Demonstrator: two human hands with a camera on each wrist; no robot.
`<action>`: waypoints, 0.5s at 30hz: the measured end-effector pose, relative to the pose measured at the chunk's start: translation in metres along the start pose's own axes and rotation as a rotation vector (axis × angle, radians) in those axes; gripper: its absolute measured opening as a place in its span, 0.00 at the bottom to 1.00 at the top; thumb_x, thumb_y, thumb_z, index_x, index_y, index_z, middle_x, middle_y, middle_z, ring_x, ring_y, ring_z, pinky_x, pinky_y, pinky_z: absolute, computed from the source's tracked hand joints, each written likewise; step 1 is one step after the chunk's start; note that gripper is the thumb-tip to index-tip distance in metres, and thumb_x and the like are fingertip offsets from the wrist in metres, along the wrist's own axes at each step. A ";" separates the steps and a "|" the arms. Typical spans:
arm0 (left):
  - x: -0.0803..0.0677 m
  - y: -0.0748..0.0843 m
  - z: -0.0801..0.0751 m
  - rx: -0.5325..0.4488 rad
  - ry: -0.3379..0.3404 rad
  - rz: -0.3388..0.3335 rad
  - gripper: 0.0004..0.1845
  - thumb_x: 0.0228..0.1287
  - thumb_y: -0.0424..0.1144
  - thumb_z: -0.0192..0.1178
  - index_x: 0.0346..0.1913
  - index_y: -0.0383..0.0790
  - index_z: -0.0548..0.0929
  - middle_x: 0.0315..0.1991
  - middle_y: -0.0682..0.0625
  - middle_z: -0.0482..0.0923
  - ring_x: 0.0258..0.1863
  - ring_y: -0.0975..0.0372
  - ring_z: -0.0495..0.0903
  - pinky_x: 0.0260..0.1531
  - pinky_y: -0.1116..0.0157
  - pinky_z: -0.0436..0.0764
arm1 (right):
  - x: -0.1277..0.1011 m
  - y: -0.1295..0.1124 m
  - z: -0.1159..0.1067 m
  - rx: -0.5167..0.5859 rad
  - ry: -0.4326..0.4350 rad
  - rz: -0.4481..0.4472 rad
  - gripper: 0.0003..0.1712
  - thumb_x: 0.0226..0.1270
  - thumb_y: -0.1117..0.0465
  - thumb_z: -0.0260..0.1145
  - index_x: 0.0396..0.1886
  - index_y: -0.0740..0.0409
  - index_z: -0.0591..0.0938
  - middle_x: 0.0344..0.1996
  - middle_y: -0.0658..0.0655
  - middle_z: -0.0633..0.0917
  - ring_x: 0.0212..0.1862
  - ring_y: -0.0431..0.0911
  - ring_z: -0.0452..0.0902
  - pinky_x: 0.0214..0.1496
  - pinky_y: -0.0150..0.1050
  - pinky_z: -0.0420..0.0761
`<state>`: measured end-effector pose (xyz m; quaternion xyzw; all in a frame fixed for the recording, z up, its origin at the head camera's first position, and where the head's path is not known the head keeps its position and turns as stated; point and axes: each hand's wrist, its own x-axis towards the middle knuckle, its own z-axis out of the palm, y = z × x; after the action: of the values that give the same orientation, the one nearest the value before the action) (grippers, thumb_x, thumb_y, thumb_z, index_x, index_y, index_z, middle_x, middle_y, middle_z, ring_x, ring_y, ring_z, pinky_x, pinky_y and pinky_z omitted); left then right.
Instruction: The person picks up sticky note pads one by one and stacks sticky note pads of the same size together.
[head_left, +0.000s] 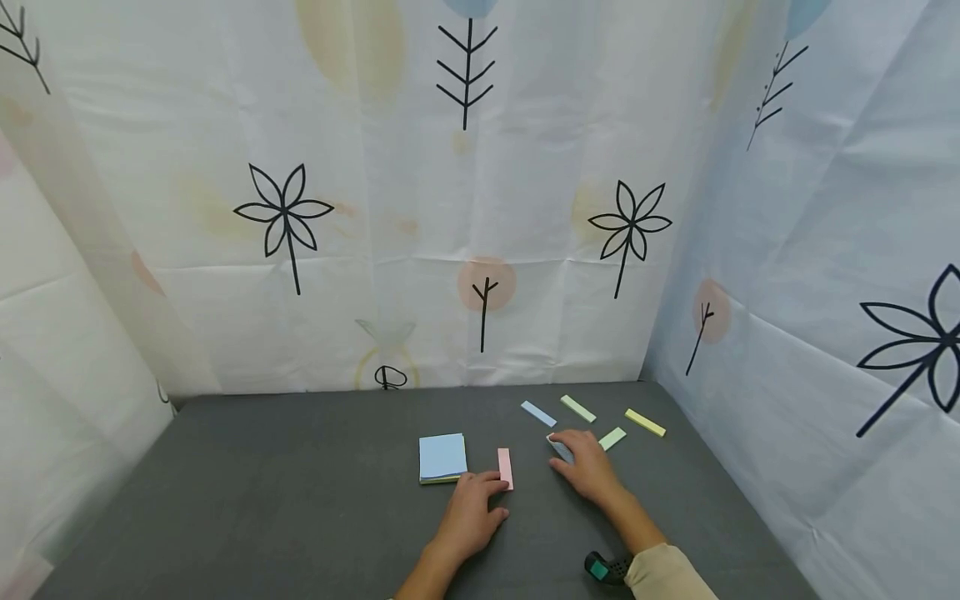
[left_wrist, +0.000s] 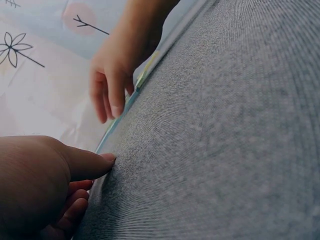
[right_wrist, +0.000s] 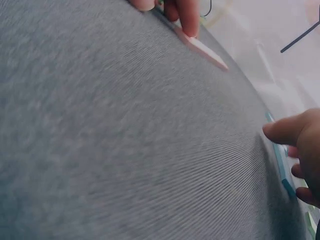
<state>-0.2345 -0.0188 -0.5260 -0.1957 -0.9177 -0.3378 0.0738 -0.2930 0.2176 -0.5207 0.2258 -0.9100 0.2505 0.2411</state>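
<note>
My left hand [head_left: 471, 515] rests on the dark cloth, its fingertips touching the lower part of a pink paper strip [head_left: 504, 463]. Just left of that strip lies a stack of square sticky notes [head_left: 442, 456], light blue on top. My right hand [head_left: 591, 468] is over a blue-grey strip [head_left: 561, 450], thumb and fingers on either side of it. In the right wrist view the right thumb [right_wrist: 282, 130] is by the blue strip [right_wrist: 280, 160], and the fingers are partly hidden behind it. The left wrist view shows the right-hand fingers [left_wrist: 112, 92] pointing down, loosely extended.
Around the right hand lie a light blue strip [head_left: 538, 414], two pale green strips [head_left: 578, 408] and a yellow strip [head_left: 645, 422]. A black device with a teal patch [head_left: 600, 569] is at the right wrist. Patterned cloth walls [head_left: 375, 250] enclose the grey tabletop [head_left: 300, 500].
</note>
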 end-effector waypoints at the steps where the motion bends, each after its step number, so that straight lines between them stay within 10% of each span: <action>1: 0.000 0.000 0.000 -0.001 0.000 0.001 0.18 0.51 0.35 0.72 0.48 0.41 0.87 0.52 0.49 0.81 0.49 0.55 0.74 0.50 0.54 0.74 | 0.000 0.000 0.000 -0.019 -0.010 0.029 0.20 0.48 0.67 0.76 0.45 0.64 0.85 0.41 0.61 0.84 0.44 0.58 0.76 0.46 0.56 0.73; 15: 0.000 0.000 -0.001 -0.018 -0.003 -0.008 0.18 0.51 0.35 0.73 0.48 0.41 0.87 0.52 0.49 0.81 0.49 0.54 0.74 0.50 0.54 0.75 | -0.008 -0.006 -0.002 -0.138 -0.040 0.184 0.16 0.48 0.61 0.79 0.39 0.56 0.87 0.26 0.50 0.75 0.31 0.46 0.69 0.35 0.45 0.70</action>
<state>-0.2343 -0.0197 -0.5252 -0.1932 -0.9155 -0.3461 0.0694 -0.2831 0.2167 -0.5222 0.1291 -0.9467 0.2037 0.2137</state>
